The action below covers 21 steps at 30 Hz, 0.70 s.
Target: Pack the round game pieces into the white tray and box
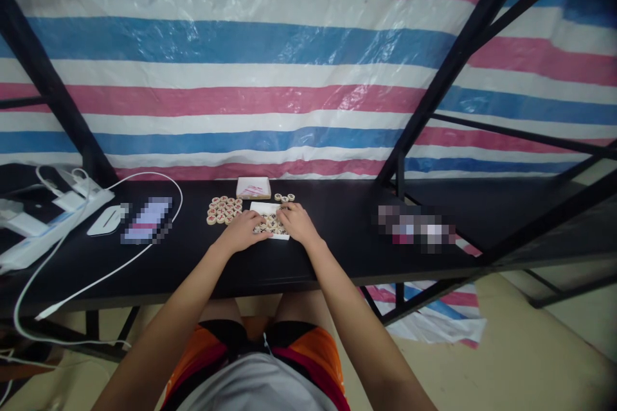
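Observation:
A shallow white tray [284, 236] lies on the black table [337, 237] and holds round wooden game pieces [270, 223] with red and dark marks. My left hand [245, 230] rests on the tray's left side, fingers curled down onto the pieces. My right hand [296, 219] lies on the tray's right side, fingers bent over the pieces. A loose group of the same discs [224, 209] sits just left of the tray, and a few more discs [284, 197] lie behind it.
A second small white tray [253, 188] stands behind the pieces near the striped tarp. At the left lie a white power strip [43, 231], cables, a white mouse [105, 220] and a blurred item. Black frame bars rise at the right.

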Each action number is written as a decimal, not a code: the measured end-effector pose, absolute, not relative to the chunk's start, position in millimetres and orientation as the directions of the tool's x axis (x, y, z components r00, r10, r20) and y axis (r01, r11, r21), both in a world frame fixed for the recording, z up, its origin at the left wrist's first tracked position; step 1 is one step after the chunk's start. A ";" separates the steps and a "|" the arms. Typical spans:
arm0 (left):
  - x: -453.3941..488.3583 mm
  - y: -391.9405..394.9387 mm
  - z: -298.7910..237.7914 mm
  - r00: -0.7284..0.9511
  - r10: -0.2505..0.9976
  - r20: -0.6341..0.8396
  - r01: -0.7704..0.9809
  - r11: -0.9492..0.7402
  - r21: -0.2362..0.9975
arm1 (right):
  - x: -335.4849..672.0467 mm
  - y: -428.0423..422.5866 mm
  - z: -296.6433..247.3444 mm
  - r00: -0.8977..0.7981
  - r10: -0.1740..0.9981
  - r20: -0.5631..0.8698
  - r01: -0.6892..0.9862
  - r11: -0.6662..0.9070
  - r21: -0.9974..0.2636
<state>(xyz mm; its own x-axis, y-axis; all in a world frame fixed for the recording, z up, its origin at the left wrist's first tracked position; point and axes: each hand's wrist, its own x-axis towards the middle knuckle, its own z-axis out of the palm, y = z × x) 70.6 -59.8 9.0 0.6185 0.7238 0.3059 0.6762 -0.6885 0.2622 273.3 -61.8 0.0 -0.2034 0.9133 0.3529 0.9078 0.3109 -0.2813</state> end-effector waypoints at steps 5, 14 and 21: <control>71.2 -60.8 10.5 0.616 0.728 0.301 0.681 -0.684 0.262 | 273.7 -61.8 -0.9 -0.194 0.909 0.369 0.914 0.304 -0.267; 71.7 -61.4 11.3 0.616 0.735 0.282 0.692 -0.676 0.251 | 272.2 -62.7 -0.8 -0.168 0.922 0.349 0.921 0.273 -0.278; 71.6 -61.4 10.8 0.618 0.732 0.288 0.700 -0.678 0.224 | 292.4 -48.1 -16.9 0.049 0.908 0.416 0.893 0.148 -0.426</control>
